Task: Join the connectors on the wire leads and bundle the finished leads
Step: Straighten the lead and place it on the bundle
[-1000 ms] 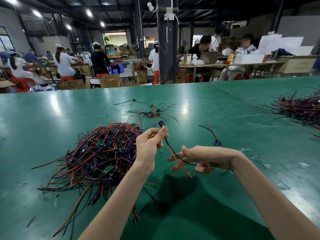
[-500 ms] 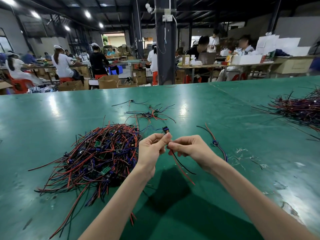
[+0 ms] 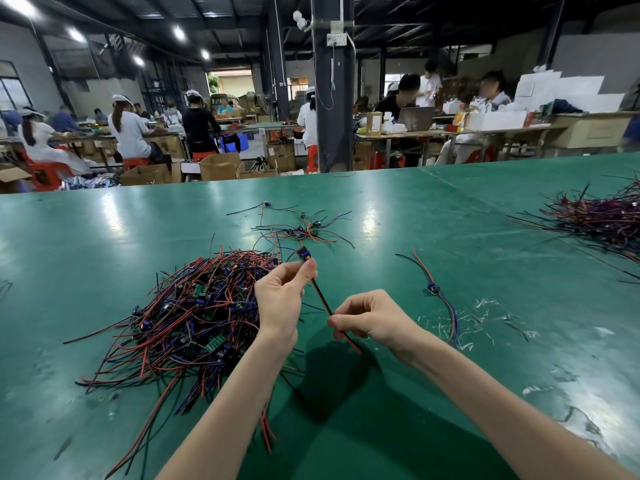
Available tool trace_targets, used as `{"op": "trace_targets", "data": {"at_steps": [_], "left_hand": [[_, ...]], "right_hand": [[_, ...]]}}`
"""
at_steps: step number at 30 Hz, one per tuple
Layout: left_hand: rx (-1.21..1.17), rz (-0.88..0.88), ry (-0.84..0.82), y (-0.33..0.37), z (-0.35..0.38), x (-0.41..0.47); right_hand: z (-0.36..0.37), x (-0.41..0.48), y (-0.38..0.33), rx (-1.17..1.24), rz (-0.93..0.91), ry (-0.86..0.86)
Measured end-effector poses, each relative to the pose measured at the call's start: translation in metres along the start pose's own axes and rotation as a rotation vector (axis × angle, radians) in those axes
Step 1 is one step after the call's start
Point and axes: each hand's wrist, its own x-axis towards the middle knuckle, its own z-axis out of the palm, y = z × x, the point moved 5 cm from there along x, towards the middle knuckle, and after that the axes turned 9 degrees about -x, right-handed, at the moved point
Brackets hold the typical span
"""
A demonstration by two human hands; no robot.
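The left hand (image 3: 282, 299) pinches a red-and-black wire lead (image 3: 320, 296) just below its blue connector (image 3: 304, 253), which sticks up above the fingertips. The right hand (image 3: 372, 318), which half a second ago touched the left hand beside the connector, is now nearer and apart from it. It pinches the same lead lower down, and the wire runs straight between the two hands. The tangled pile of leads (image 3: 194, 317) lies to the left on the green table (image 3: 415, 209), unchanged.
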Motion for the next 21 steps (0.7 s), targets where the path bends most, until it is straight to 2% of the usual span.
{"op": "trace_targets", "data": {"at_steps": [6, 21], "left_hand": [[-0.032, 0.048, 0.075, 0.009, -0.01, 0.01], [-0.041, 0.043, 0.12, 0.01, -0.016, 0.012]], "right_hand": [[0.006, 0.0, 0.002, -0.026, -0.015, -0.036], [0.017, -0.001, 0.006, -0.17, -0.031, -0.105]]}}
